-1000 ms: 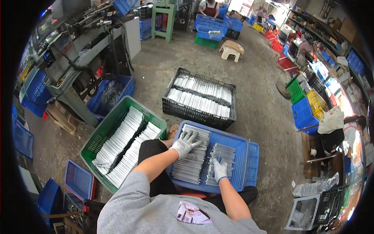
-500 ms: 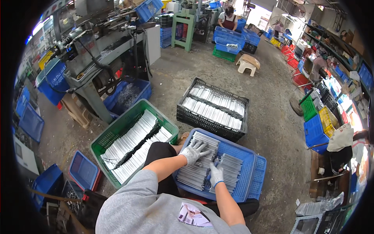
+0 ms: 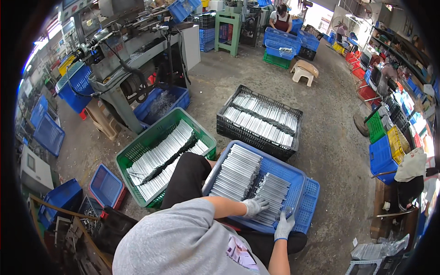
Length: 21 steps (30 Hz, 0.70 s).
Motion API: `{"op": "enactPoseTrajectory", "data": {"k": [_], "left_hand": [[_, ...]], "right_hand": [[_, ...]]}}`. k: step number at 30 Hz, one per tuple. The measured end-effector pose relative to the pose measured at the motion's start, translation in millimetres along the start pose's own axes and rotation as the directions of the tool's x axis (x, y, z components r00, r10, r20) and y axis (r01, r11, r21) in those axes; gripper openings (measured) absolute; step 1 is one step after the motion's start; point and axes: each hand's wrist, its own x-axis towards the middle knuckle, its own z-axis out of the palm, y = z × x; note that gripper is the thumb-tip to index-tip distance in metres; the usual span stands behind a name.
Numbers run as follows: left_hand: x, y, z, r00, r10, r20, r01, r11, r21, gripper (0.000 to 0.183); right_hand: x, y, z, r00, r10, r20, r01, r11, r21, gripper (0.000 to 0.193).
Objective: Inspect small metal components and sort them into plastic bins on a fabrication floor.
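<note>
Two rows of silvery metal rods lie side by side in a blue plastic basket (image 3: pixel 300 183) in front of me. The longer left row (image 3: pixel 236 172) reaches toward the far rim, and the shorter right row (image 3: pixel 273 190) sits in the middle. My left hand (image 3: pixel 255 207), in a pale work glove, rests spread across the near end of the right row. Just right of it, my gloved right hand (image 3: pixel 285 225) is by the rod ends near the basket's near right side. Its fingers extend upward with nothing visibly gripped.
A green crate (image 3: pixel 133 158) of similar rods stands left of my knee, and a black crate (image 3: pixel 256 141) of rods stands beyond the basket. Machinery (image 3: pixel 114 57) and a blue bin of shavings (image 3: pixel 178 98) are farther left. A person (image 3: pixel 280 20) works behind stacked blue crates.
Both hands have moved nearer to me and to the right along the rods. The left hand has left the left row for the right row. The whole view has shifted slightly.
</note>
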Motion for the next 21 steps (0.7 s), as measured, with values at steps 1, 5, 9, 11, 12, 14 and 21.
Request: {"op": "enactPoseTrajectory", "data": {"k": [1, 5, 9, 11, 12, 14, 21], "left_hand": [[4.3, 10.3, 8.5, 1.0, 0.01, 0.006, -0.01, 1.0, 0.0, 0.09], [3.4, 43.7, -4.0, 0.981, -0.182, 0.07, 0.181, 0.983, 0.023, 0.093], [18.3, 51.0, -22.0, 0.938, -0.278, 0.207, 0.288, 0.957, -0.019, 0.091], [22.4, 54.1, -15.2, 0.907, -0.289, 0.305, 0.326, 0.942, -0.078, 0.087], [23.2, 55.5, -11.6, 0.889, -0.291, 0.353, 0.347, 0.932, -0.105, 0.085], [21.0, 57.1, -7.5, 0.868, -0.292, 0.401, 0.369, 0.921, -0.129, 0.083], [17.0, 66.1, -16.0, 0.898, -0.321, 0.3, 0.375, 0.916, -0.145, 0.071]], "right_hand": [[-2.3, 4.4, -6.1, 0.999, -0.001, -0.045, 0.002, 1.0, 0.027, 0.035], [-3.3, 12.3, -6.5, 0.994, 0.004, -0.106, 0.004, 0.997, 0.077, 0.033], [3.8, 9.9, 1.3, 0.995, -0.002, -0.104, 0.01, 0.997, 0.075, 0.034], [5.2, 7.3, 3.9, 0.995, 0.022, -0.095, -0.013, 0.995, 0.103, 0.035], [5.7, 6.3, 5.4, 0.995, 0.034, -0.09, -0.024, 0.993, 0.117, 0.035], [6.9, 7.4, 7.2, 0.995, 0.047, -0.085, -0.035, 0.99, 0.134, 0.036], [9.2, 13.8, 5.6, 0.994, 0.026, -0.103, -0.015, 0.994, 0.106, 0.035]]}}
